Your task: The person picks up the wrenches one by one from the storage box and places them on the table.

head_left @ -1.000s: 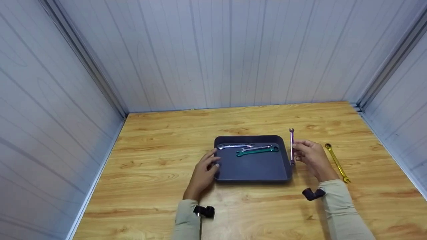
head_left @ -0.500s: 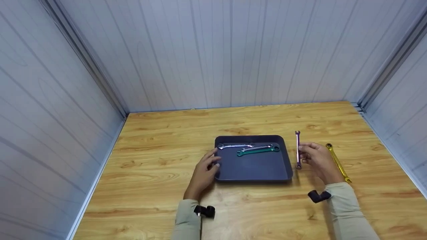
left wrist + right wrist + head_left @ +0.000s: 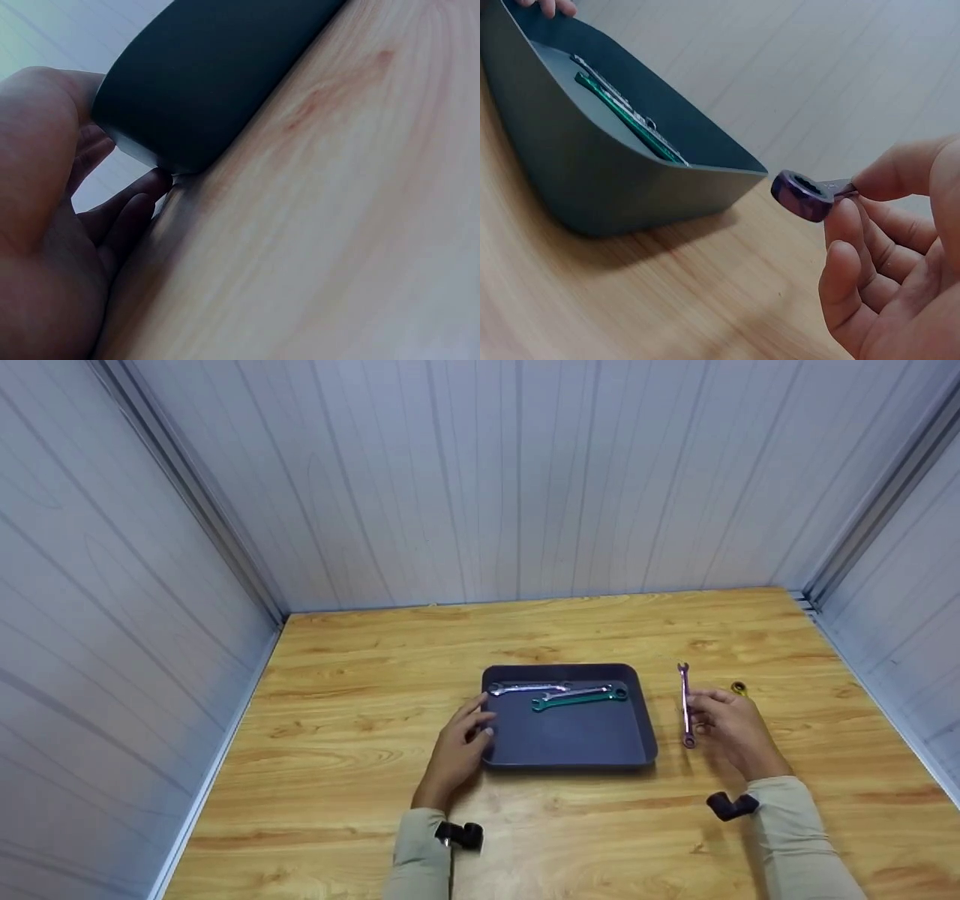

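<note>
My right hand pinches a purple combination wrench above the table, to the right of the dark grey tray. Its ratchet ring end points toward the camera in the right wrist view. At the tray's left side my left hand holds the wall, with digits over the rim and other fingers low against the outside corner. Inside the tray lie a green wrench, a small silver wrench beside it, and another silver wrench toward the left.
The ring end of a yellow wrench shows behind my right hand, which hides the rest of it. The wooden table is bounded by pale panel walls at the back and both sides.
My right hand has moved right and a little nearer me with the purple wrench, away from the tray. It now covers most of the yellow wrench. My left hand and the tray stay put.
</note>
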Demonstrator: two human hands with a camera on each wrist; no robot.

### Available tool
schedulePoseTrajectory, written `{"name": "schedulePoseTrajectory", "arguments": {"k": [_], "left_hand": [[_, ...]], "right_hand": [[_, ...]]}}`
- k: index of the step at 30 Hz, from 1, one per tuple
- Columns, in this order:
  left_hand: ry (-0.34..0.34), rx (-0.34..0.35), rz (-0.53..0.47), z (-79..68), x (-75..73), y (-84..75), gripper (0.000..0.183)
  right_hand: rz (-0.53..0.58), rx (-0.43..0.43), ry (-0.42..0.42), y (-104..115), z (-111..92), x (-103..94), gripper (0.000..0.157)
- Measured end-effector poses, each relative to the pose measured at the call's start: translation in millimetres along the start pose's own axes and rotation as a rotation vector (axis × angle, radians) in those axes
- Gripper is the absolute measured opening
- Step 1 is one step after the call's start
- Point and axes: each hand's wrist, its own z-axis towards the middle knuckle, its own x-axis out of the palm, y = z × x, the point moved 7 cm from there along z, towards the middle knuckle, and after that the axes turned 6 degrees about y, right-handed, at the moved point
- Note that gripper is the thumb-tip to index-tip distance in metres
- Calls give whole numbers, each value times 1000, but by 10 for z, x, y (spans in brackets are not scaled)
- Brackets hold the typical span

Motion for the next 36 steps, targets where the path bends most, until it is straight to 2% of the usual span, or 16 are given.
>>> {"name": "schedulePoseTrajectory", "arguments": {"k": [13,22,29,36], "left_hand": [[4,76,-26,23,80,-60,28],[18,72,-30,87,142,-71,27],[34,42,-12,93,164,-56,27],[46,43,-7,119,138,-62,28]], "right_hand": [[-129,28,-47,-86,-49,-409,13],[-152,32,-98,-99,-124,-671,11],[-170,74,-89,-162,-206,-803,25],[-227,132,-117,-264,-250,-926,30]]}}
